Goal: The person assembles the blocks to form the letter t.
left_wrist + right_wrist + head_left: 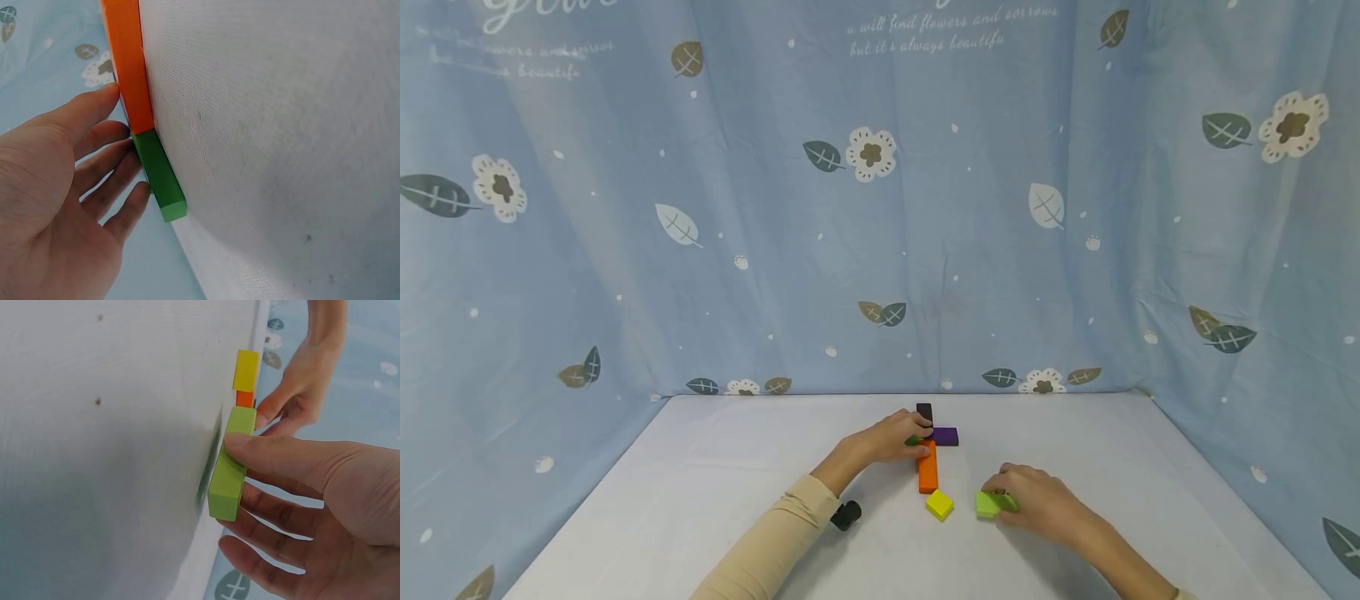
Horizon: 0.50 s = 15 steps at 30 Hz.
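Observation:
My right hand [1041, 500] pinches a light green block [234, 465] between thumb and fingers, its thumb on the broad face. In the right wrist view a shadow lies on the white surface beside it. At the middle, my left hand [898, 435] touches a row of blocks. Its thumb is at the orange block [130, 69], and its other fingers rest along the dark green block [161, 178], which meets the orange one end to end. A purple block [946, 436] and a blackish block [924, 411] lie beyond, partly behind the left fingers.
A yellow block [939, 505] lies just in front of the orange block, turned at an angle. A small black object [847, 515] is beside the left sleeve. White cloth covers the table [700, 467]; a patterned blue curtain [775, 250] surrounds its back and sides.

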Tool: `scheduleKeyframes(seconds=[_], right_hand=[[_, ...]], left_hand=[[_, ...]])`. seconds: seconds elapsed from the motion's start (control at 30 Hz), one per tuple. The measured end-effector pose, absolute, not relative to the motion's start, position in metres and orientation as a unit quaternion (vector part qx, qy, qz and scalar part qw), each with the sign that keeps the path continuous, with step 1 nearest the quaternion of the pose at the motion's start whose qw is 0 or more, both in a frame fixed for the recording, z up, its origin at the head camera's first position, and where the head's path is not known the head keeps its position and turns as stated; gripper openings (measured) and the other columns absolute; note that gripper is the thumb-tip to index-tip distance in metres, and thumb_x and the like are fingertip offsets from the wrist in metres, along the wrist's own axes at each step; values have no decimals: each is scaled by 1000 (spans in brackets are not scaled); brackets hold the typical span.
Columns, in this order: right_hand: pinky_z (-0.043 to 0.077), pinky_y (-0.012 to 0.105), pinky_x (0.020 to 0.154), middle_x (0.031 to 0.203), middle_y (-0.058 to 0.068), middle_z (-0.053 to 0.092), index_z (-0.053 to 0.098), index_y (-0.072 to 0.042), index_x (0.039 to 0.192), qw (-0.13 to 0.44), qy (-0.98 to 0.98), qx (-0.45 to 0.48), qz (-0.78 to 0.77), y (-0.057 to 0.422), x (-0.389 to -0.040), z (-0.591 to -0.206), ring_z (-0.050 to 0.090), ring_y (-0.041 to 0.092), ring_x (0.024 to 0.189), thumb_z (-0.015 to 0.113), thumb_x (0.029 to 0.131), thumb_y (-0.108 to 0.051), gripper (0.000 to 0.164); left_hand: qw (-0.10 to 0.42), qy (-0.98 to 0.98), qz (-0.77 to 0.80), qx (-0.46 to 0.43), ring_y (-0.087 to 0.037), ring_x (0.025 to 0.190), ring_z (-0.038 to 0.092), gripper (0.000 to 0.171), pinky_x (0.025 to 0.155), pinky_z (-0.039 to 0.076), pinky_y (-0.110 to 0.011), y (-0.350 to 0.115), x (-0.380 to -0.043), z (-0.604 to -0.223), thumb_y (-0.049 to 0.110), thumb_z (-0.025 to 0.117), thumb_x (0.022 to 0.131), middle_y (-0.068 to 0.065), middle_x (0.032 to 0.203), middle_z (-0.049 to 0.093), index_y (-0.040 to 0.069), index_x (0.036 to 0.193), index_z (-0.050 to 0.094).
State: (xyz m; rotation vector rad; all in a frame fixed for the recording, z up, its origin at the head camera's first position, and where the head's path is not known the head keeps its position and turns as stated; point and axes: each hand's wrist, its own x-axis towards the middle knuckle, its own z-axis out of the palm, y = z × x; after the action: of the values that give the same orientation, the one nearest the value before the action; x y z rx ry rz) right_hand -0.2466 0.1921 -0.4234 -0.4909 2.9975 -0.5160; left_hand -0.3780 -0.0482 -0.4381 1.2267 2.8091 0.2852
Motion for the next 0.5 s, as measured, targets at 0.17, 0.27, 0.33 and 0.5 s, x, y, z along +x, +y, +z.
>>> scheduleKeyframes(seconds=[0.17,0.27,0.33,0.5], right_hand=[[57,40,78,93,-5,65,76,-13,103,30,971,-173,-164,191,-246,-423,56,12,81,84,73,-12,30],[57,39,77,93,-5,65,76,-13,103,23,970,-184,-160,191,-246,-422,55,11,81,84,73,-13,31],[56,38,77,92,-6,64,76,-14,103,22,970,-185,-159,190,-246,-422,55,11,80,85,73,-14,31],[56,37,77,91,-6,64,76,-14,103,27,971,-179,-159,186,-246,-421,53,11,79,85,73,-14,32]], left_hand=[[23,908,93,407,-21,127,53,44,109,45,-32,-49,-380,-441,34,61,97,-4,140,58,7,131,63],[23,909,93,406,-21,127,53,44,109,45,-32,-49,-381,-442,34,61,97,-4,140,58,7,131,63],[29,911,91,401,-19,128,53,44,110,44,-31,-48,-380,-440,35,61,97,-2,141,57,9,132,62],[25,911,86,404,-20,127,53,44,109,44,-31,-48,-379,-439,35,61,97,-2,141,58,8,131,63]])
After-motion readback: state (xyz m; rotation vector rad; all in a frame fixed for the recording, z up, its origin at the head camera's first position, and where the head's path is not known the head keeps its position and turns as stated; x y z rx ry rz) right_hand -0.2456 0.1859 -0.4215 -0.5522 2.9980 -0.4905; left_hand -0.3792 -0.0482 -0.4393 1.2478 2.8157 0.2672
